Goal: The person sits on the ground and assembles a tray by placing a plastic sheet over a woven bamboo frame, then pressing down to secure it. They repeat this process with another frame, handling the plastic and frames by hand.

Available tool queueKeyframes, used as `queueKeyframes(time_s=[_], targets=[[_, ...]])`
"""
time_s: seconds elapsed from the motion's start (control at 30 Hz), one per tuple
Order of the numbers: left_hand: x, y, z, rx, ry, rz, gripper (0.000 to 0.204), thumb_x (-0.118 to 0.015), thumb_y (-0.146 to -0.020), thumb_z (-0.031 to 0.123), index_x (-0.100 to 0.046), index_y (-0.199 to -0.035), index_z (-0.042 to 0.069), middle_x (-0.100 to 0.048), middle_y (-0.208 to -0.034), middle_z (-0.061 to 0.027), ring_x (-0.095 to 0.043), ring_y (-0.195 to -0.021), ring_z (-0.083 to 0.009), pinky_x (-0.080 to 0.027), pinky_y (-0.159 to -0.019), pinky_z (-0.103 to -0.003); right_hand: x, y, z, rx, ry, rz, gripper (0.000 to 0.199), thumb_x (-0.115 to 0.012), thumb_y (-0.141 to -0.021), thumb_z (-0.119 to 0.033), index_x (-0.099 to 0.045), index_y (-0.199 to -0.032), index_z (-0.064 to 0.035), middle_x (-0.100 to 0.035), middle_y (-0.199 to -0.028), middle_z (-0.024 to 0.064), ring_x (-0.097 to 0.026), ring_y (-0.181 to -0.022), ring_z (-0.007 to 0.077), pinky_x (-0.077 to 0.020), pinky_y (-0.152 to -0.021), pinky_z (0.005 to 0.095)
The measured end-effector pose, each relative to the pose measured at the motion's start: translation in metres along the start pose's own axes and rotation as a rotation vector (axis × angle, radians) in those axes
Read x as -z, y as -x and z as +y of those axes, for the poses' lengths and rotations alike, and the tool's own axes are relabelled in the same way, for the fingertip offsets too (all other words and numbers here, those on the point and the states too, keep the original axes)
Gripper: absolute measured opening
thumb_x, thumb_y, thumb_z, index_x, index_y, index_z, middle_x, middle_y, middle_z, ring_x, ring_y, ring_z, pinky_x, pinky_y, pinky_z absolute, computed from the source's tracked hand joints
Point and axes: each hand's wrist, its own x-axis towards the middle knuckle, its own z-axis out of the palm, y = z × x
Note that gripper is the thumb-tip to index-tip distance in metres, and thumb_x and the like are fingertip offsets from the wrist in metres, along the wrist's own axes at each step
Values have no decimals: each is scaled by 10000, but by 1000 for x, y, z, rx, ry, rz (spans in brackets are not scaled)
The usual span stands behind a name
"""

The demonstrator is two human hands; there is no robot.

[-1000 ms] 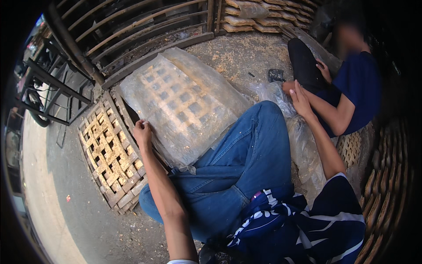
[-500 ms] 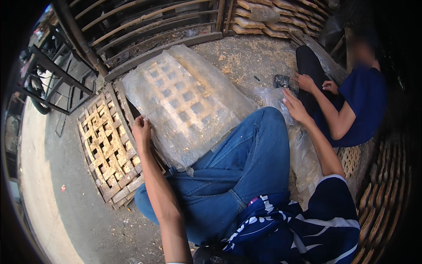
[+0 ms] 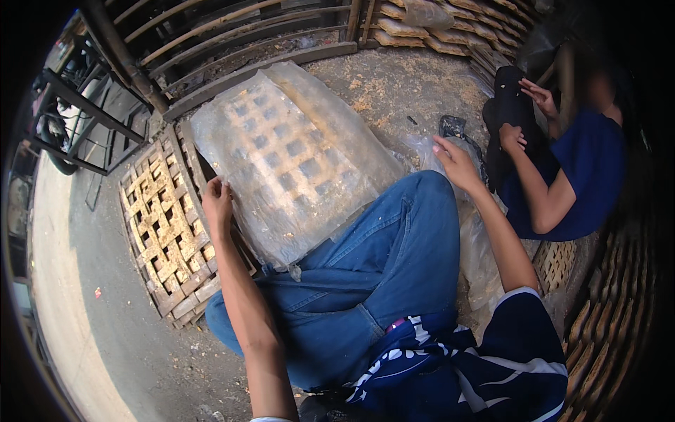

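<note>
A cloudy plastic sheet (image 3: 242, 200) lies over a woven bamboo rack in front of me, whose lattice shows through it. My left hand (image 3: 217, 202) is at the sheet's left edge, fingers curled together in a pinch; what they hold, if anything, is too small to make out. Above my right knee, my right hand (image 3: 458, 164) hovers with its fingers stretched out, holding nothing. Beneath and beside it are crumpled clear plastic (image 3: 481, 246) and a small black plastic bag (image 3: 452, 126).
Another woven bamboo rack (image 3: 169, 232) lies on the left. A co-worker in a dark blue shirt (image 3: 590, 172) sits at the right, hands by the knees. Stacked filled racks (image 3: 415, 35) stand at the back; more (image 3: 598, 337) are at lower right. A slatted wooden frame (image 3: 260, 74) borders the far side.
My right hand has moved left, away from the co-worker. The co-worker's hands have drawn back from the black bag to the knees. My left hand stays at the sheet's edge.
</note>
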Motion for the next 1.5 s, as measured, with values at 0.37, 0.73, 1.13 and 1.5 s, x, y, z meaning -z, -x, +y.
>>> queueKeyframes(time_s=[0.37,0.73,1.13,1.5], targets=[[3,-5,-3,-99,-150,45,284,-645,-980,152,-622,-1197,-30,-685,-887,-60,-612,-772,-122,-487,-716,-279,12,88,-54,684,405,-384,470,-560,-974,-362,-601,-1395,-156,-440,-1562,117,-386,-1461,278,-188,-1229,514],[8,-1,-4,-37,-216,115,371,-676,-943,197,-630,-1260,11,-691,-879,-114,-655,-779,-185,-521,-717,-333,-14,106,-83,829,444,-689,588,-571,-956,-443,-530,-1451,-129,-447,-1552,106,-367,-1461,307,-173,-1217,561],[3,-4,3,-43,-316,64,433,-672,-942,218,-603,-1318,15,-683,-1017,-141,-673,-851,-210,-537,-781,-347,3,103,-72,765,316,-487,513,-545,-970,-295,-542,-1425,-59,-469,-1513,206,-417,-1426,368,-278,-1190,502],[11,1,3,41,-214,161,468,-702,-907,223,-603,-1317,21,-716,-944,-128,-689,-874,-248,-535,-820,-367,11,66,-44,172,89,-170,446,-499,-1038,-217,-508,-1438,-19,-429,-1545,210,-402,-1445,337,-326,-1172,396]])
